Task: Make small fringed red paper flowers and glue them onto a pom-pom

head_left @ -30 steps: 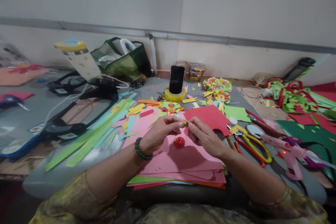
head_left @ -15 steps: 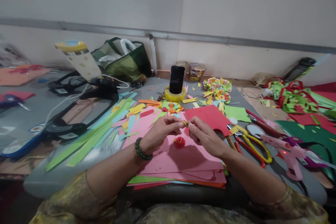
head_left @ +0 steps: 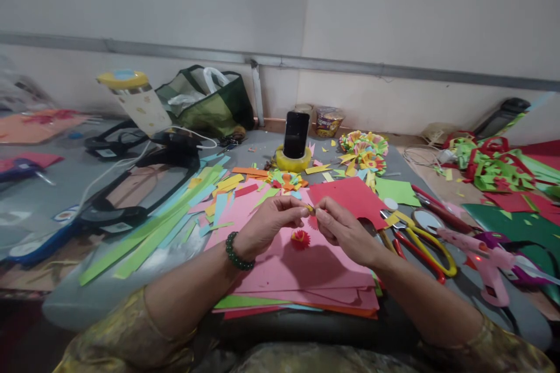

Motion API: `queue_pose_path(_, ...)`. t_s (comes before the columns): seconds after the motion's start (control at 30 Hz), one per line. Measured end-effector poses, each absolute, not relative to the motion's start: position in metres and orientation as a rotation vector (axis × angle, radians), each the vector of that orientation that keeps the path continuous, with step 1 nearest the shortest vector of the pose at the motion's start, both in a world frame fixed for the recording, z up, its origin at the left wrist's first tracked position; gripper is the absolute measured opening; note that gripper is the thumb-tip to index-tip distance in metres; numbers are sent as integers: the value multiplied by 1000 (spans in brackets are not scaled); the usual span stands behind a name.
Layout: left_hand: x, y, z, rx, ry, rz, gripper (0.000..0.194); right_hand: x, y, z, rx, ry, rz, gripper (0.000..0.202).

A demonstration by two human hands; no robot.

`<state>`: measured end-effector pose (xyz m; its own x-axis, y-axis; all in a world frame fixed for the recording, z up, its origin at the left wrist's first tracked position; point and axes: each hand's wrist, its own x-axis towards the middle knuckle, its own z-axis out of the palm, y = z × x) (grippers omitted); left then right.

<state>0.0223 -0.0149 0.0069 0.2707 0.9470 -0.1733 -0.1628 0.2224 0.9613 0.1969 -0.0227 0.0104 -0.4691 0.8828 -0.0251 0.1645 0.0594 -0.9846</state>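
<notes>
My left hand, with a dark green bead bracelet at the wrist, pinches one end of a small yellow paper piece. The fingers of my right hand close on its other end. Both hands hover over a stack of pink paper. Just below the fingertips, a small red paper flower with a yellow middle lies on the stack. A red sheet with a cut-out edge is behind my right hand.
Paper strips spread at the left. Pliers and a pink glue gun lie at the right. A phone stands in a yellow tape roll behind the hands, near paper flowers.
The whole view has shifted slightly. Both hands keep nearly the same place and grip on the yellow piece.
</notes>
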Motion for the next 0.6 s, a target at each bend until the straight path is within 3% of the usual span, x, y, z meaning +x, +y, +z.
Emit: queue_pose_path(0.6,19,-14,8,1105,916,934,20,200,-23,12,-1106,-1792,1439,47)
